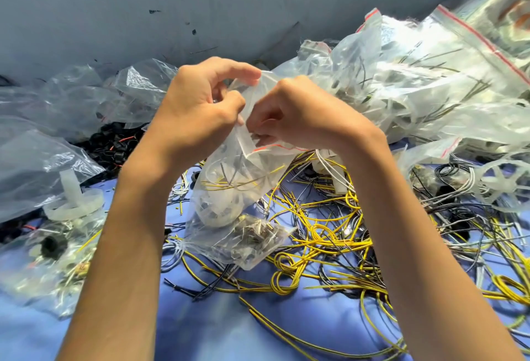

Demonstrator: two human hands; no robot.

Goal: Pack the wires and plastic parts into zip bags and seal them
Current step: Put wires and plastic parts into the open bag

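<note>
I hold a clear zip bag (pixel 229 183) with a red zip line up above the blue surface. My left hand (pixel 198 102) pinches the bag's top edge on the left. My right hand (pixel 298 114) pinches the same edge beside it, fingers curled under. Inside the bag lie a white plastic wheel-like part, yellow and dark wires and a smaller bag of little metal parts. Loose yellow and black wires (pixel 324 234) spread over the surface below and to the right.
A heap of filled zip bags (pixel 424 82) rises at the right. Crumpled clear bags (pixel 71 102) and black parts with red wires (pixel 114 142) lie at the left. A white plastic part (pixel 74 200) and another filled bag (pixel 48 257) sit near left. A grey wall stands behind.
</note>
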